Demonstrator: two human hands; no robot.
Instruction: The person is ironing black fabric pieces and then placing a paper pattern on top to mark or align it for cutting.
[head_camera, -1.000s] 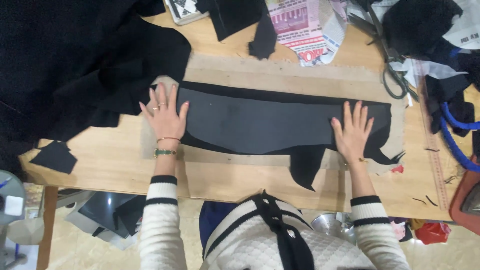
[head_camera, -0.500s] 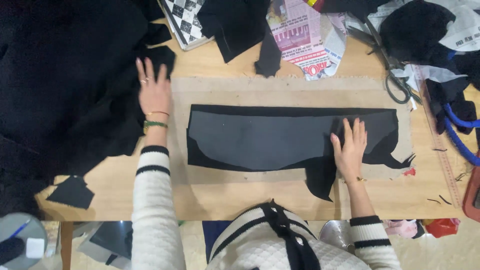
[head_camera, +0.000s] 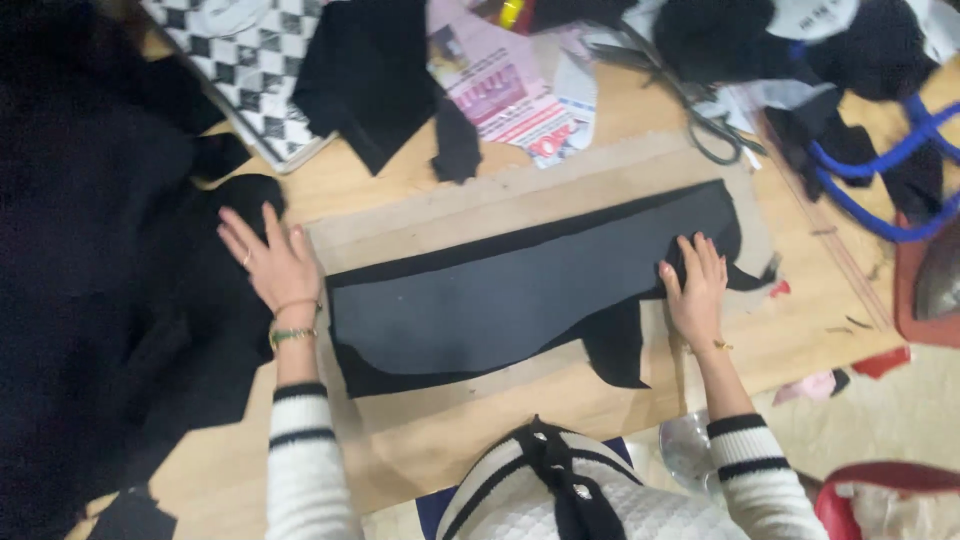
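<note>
A long dark grey pattern piece (head_camera: 500, 295) lies on black fabric (head_camera: 612, 345), both spread over a brown paper sheet (head_camera: 480, 420) on the wooden table (head_camera: 800, 300). My left hand (head_camera: 268, 262) rests flat, fingers apart, at the left end of the paper, touching the edge of a big black cloth pile (head_camera: 100, 300). My right hand (head_camera: 695, 285) presses flat on the right end of the grey piece. Neither hand holds anything.
At the back lie a chequered board (head_camera: 250, 70), black fabric scraps (head_camera: 375, 80), printed papers (head_camera: 510, 90) and scissors (head_camera: 700, 115). Blue-handled black bag (head_camera: 880, 150) sits at the right, an iron (head_camera: 935, 285) at the right edge. Small scraps dot the table's right part.
My left hand slid off the grey piece to the left, onto the paper's edge by the black pile. My right hand stayed pressed on the right end. The view tilted.
</note>
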